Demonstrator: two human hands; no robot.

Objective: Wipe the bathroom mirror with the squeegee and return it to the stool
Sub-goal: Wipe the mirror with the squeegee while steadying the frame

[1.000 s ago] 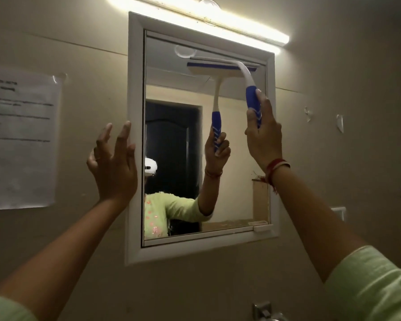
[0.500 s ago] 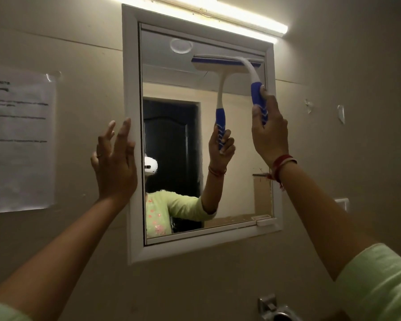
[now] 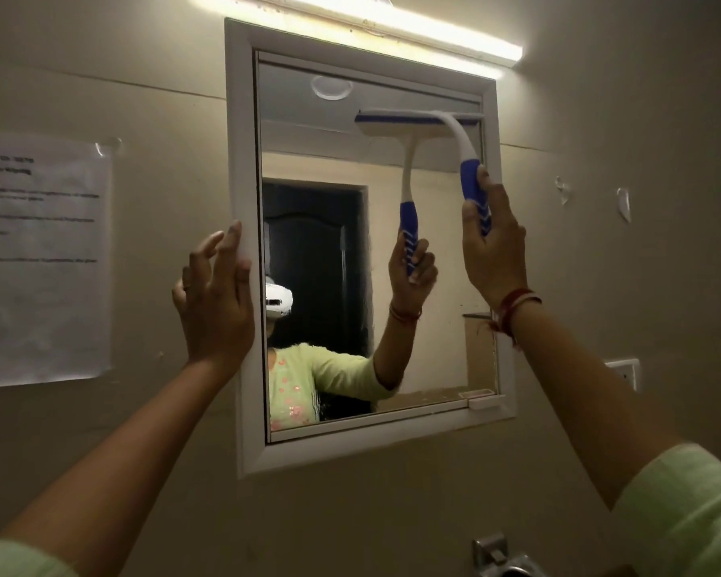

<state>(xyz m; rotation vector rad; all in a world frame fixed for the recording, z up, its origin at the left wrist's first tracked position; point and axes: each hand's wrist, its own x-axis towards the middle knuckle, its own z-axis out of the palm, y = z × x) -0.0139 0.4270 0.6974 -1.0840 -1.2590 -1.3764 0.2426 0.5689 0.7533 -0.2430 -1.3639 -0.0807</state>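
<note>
A person's right hand (image 3: 494,251) grips the ribbed blue handle of a squeegee (image 3: 454,135), fingers (image 3: 473,226) clenched around the grip, while its flat blade presses against the upper right of a bathroom mirror (image 3: 350,243). The squeegee's neck is smooth white plastic, curving up from the handle to a long, straight blade head edged in blue, which lies level just below the top of the glass. The mirror is a tall rectangle set in a broad white frame (image 3: 242,160) with mitred corners, mounted on a plain beige wall (image 3: 600,118). The left hand (image 3: 215,297) rests flat against the frame's left edge, fingers released and splayed, holding nothing. Red and white bangles (image 3: 517,304) circle the right wrist, and pale green sleeves (image 3: 683,514) show at the lower corners. A glowing tube light (image 3: 371,22) runs along the wall just above the frame. To the left, a sheet of printed paper (image 3: 42,260) is taped to the wall; its text is too blurred to read. The glass reflects the raised arm, the squeegee, a dark panelled door and a round ceiling fitting. A white switch plate (image 3: 623,372) sits on the wall to the right, and a dull metal fitting (image 3: 496,553) shows at the bottom edge.
</note>
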